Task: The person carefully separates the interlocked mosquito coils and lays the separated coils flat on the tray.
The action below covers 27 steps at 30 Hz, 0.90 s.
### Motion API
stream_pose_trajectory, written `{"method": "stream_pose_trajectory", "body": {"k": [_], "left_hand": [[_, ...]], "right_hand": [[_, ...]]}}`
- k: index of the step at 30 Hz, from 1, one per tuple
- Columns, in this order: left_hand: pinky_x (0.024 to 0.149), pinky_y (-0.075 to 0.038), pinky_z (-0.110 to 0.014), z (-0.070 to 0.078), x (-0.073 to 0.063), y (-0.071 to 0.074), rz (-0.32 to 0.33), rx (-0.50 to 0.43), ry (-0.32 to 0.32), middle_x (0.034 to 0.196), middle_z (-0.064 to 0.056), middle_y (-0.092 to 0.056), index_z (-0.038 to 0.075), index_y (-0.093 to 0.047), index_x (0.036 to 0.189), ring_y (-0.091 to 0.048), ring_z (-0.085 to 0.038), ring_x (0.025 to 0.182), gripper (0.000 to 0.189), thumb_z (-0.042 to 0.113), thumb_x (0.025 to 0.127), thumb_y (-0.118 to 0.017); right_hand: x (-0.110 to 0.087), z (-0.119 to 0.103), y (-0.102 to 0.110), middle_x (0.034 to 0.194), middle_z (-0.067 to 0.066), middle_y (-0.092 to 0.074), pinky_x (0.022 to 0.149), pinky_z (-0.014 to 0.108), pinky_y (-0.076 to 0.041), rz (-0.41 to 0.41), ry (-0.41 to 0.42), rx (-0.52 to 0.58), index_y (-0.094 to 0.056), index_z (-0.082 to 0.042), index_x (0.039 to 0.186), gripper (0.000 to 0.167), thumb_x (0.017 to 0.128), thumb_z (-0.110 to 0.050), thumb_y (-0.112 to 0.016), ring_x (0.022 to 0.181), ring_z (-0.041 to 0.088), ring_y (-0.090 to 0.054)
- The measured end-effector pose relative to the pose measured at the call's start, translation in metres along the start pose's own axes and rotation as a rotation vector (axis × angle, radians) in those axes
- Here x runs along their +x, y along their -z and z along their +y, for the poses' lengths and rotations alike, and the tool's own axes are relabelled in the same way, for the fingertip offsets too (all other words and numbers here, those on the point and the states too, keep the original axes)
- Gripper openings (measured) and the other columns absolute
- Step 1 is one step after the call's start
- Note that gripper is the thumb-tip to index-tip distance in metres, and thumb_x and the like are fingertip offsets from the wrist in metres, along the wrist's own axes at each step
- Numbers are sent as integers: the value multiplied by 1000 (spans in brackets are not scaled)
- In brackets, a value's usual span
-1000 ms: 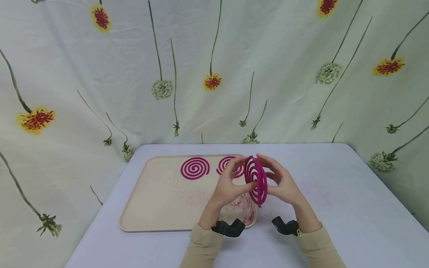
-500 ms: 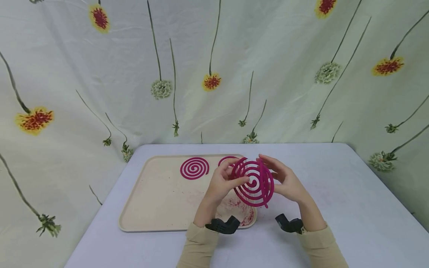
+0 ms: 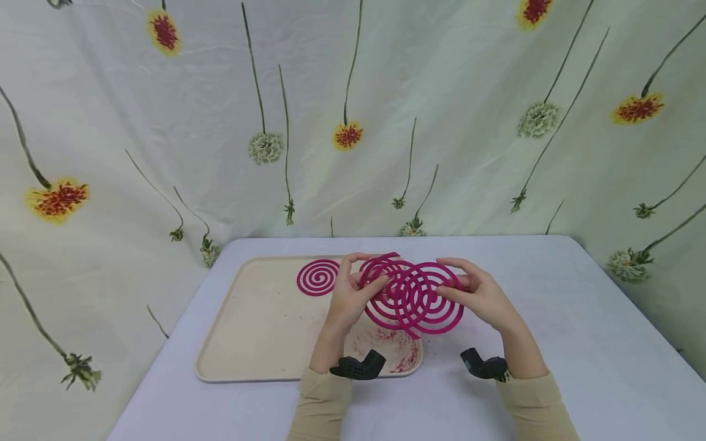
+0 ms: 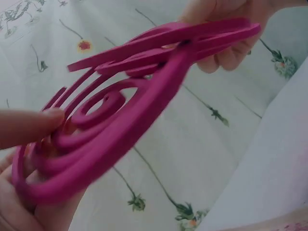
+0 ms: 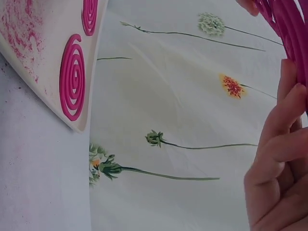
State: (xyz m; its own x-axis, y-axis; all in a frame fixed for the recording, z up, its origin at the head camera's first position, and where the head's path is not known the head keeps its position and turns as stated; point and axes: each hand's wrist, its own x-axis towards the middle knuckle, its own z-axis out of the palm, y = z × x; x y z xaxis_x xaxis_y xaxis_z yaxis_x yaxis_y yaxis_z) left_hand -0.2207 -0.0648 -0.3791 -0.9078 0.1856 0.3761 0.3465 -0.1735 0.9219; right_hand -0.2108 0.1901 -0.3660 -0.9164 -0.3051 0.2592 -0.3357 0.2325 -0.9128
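Above the tray's right end, two magenta mosquito coils overlap, nested partly through each other. My left hand point(image 3: 343, 300) pinches the left coil point(image 4: 139, 122), its thumb on the windings and fingers behind. The right coil point(image 3: 462, 309) is pinched at its middle by my right hand point(image 3: 491, 301), thumb in front. In the left wrist view the coils stand at an angle to each other and still cross where they meet. The right wrist view shows only an edge of the held coils, with my right fingers point(image 5: 272, 159) behind it.
A beige tray point(image 3: 259, 331) lies on the white table point(image 3: 557, 343), pink crumbs point(image 3: 407, 354) scattered at its near right corner. One flat coil point(image 3: 318, 278) lies at its back; another coil point(image 5: 73, 79) lies near the far right corner, mostly covered in the head view. A flowered cloth point(image 3: 474, 122) hangs behind.
The coils have turned from nearly edge-on to facing the head camera. My hands have moved apart, left hand leftward and right hand rightward, and the coils have spread sideways.
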Motion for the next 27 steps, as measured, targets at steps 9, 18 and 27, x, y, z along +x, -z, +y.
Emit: {"method": "stream_pose_trajectory", "body": {"k": [9,18,27], "left_hand": [[75,-54,-28,2,-6,30,-394,82,21,110,-16,-58,-3,-57,119,-58,-28,93,36,-2,85,-65],[59,-47,-21,15,-10,35,-404,269,66,85,-12,-63,-3,-68,108,-50,-16,71,28,2,80,-71],[50,-35,-19,20,-10,31,-499,312,-12,67,-8,-59,-3,-68,108,-38,-11,54,26,2,82,-69]], "right_hand": [[3,-1,-5,80,18,-67,65,30,-57,20,-46,68,-36,-2,121,49,86,-9,-68,65,18,-64],[-3,0,0,81,12,-61,53,26,-53,-327,220,86,-55,2,107,20,88,5,-58,58,18,-54],[-5,0,5,81,10,-64,49,23,-48,-355,187,-42,-65,5,108,21,87,2,-62,57,13,-50]]}}
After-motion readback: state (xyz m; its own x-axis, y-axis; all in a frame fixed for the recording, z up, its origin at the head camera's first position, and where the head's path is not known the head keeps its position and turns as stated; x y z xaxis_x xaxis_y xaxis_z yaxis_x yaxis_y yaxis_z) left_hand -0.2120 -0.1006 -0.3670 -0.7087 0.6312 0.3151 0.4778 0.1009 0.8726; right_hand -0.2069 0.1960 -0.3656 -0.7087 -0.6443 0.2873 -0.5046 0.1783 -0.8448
